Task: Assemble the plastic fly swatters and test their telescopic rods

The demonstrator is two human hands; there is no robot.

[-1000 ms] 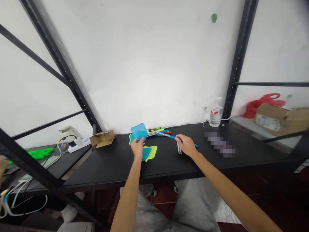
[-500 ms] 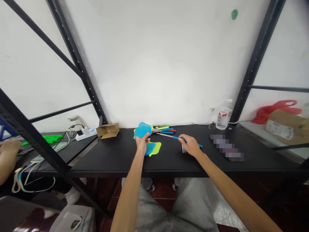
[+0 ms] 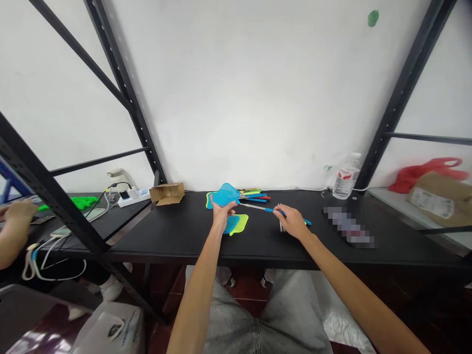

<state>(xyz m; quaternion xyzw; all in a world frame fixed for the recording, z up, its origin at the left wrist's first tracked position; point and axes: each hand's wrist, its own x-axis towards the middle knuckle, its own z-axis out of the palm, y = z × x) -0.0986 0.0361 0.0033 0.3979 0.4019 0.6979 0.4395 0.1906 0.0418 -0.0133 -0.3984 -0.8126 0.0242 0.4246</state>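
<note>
My left hand [image 3: 223, 212] is closed on a blue fly swatter head [image 3: 225, 194], a perforated paddle held slightly above the table. In my right hand [image 3: 291, 221], the fingers wrap round the blue grip of a thin metal rod [image 3: 254, 206]. The rod's tip reaches the base of the blue head at my left fingers; whether the two are joined I cannot tell. Below my left hand lie a yellow-green swatter head [image 3: 241, 223] and another blue head [image 3: 231, 224], overlapping. More metal rods [image 3: 280, 223] stick out beside my right hand, partly hidden by it.
Several rods with coloured grips [image 3: 256, 197] lie at the back. An open cardboard box [image 3: 167, 194] stands left, a water bottle [image 3: 344, 179] at the back right, near a blurred-out object [image 3: 346, 226]. Black shelf posts [image 3: 401, 98] flank the table. Another person's hand [image 3: 20, 214] shows far left.
The blue swatter head has tilted and moved slightly right. Its base and the rod's tip, apart before, now meet at my left fingers. The view has shifted slightly.
</note>
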